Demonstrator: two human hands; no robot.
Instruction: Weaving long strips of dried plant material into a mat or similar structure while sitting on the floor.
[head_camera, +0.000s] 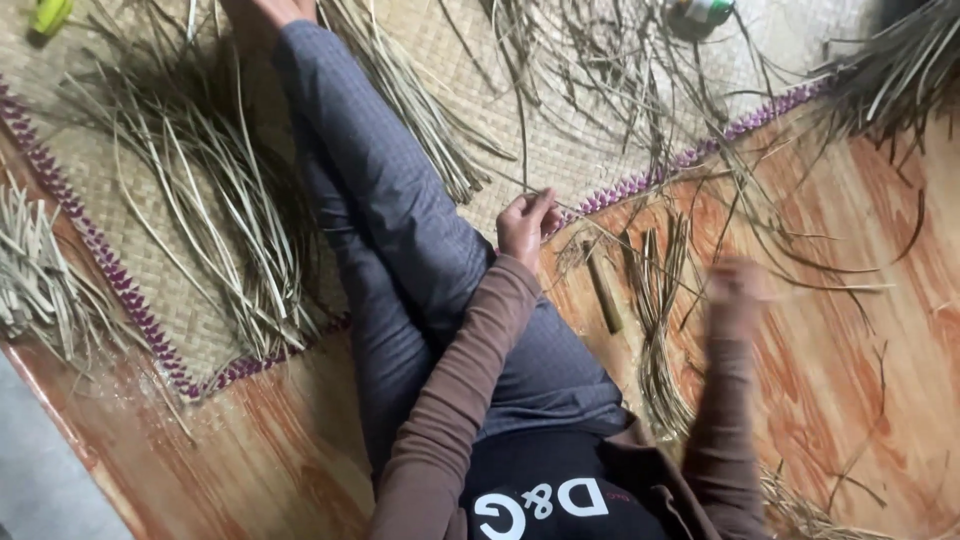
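I sit on the floor with my legs in grey trousers stretched across a woven mat. My left hand, in a brown sleeve, hovers beside my knee with its fingers pinched on a thin dried reed strip that runs up over the mat. My right hand is blurred by motion above the orange wood-pattern floor, next to a bundle of reed strips. Whether it holds anything is unclear. A short dark stick-like tool lies on the floor between my two hands.
Loose reed strips lie heaped on the mat to the left of my legs, with more bundles at the far left and top right. A green bottle and a yellow-green object sit at the top edge. The mat has a purple border.
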